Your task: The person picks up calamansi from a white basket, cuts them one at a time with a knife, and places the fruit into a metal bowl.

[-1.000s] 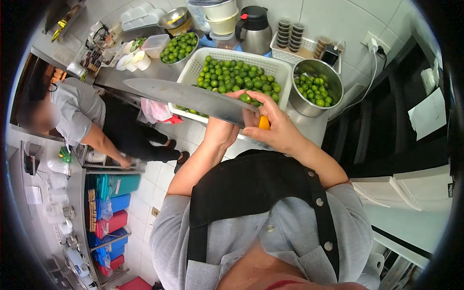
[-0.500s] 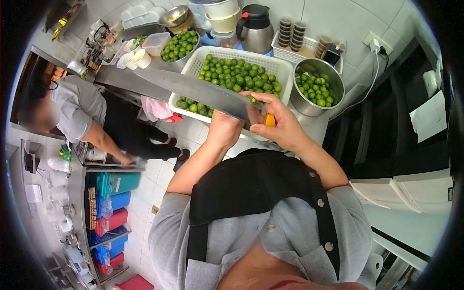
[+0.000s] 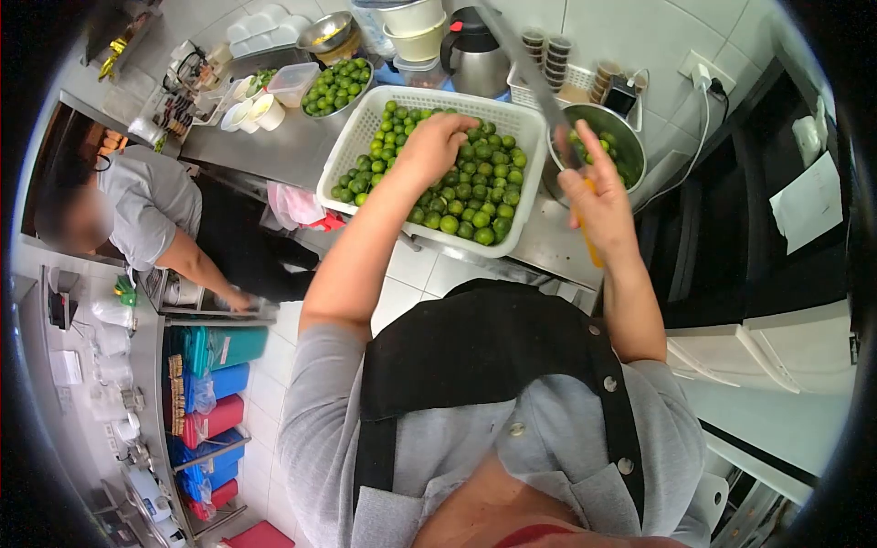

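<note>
My right hand holds a large knife by its yellow handle. The long blade points up and away, blurred by motion, passing in front of the steel pot. Green limes lie inside that pot, partly hidden by my hand and the blade. My left hand reaches over the heap of limes in a white perforated basket. Its fingers are slightly curled and apart among the limes; the thumb is hidden.
A steel bowl of limes, a thermal jug and stacked tubs stand behind the basket. Lidded cups sit in a small white rack. At the left, a co-worker bends by a shelf with coloured bins.
My hands have parted. The right hand moved right with the knife, its blade swinging upward. My left hand moved forward onto the limes.
</note>
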{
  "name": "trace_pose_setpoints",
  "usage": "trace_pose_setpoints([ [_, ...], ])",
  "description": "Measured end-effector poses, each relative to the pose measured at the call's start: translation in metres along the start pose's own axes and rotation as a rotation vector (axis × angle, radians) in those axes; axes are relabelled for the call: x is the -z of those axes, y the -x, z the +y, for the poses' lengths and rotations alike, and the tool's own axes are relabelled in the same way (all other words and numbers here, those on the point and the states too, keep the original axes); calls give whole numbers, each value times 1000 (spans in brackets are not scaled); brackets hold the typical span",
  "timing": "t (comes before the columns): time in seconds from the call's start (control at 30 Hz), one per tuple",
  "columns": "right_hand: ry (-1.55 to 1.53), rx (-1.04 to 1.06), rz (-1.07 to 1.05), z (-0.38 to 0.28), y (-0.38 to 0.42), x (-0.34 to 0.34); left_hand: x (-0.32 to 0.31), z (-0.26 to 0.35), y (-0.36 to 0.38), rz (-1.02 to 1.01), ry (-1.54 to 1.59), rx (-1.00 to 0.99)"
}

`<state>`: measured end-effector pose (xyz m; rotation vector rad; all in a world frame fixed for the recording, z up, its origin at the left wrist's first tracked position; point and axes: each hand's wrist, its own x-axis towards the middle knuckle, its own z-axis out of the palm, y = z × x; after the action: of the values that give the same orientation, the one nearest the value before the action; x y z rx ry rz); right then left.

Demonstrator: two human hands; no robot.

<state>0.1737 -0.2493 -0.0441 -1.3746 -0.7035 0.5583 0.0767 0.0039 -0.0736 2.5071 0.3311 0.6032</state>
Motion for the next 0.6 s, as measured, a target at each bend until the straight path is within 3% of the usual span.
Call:
trace_pose_setpoints([
  [0.13,91,-9,87,-1,-9,23,-29,-35,-36,-253,-559,-25],
  [0.37,43,-97,202,0,-5,42,-30,-26,-56,-454,-720,-250],
  [0.5,-70,-39,160,-10,0,50,-19,-45,-52,-186,-245,-166],
  [0.6,-196,-18,53,-11,7,39,0,-7,-20,-66,827,353],
])
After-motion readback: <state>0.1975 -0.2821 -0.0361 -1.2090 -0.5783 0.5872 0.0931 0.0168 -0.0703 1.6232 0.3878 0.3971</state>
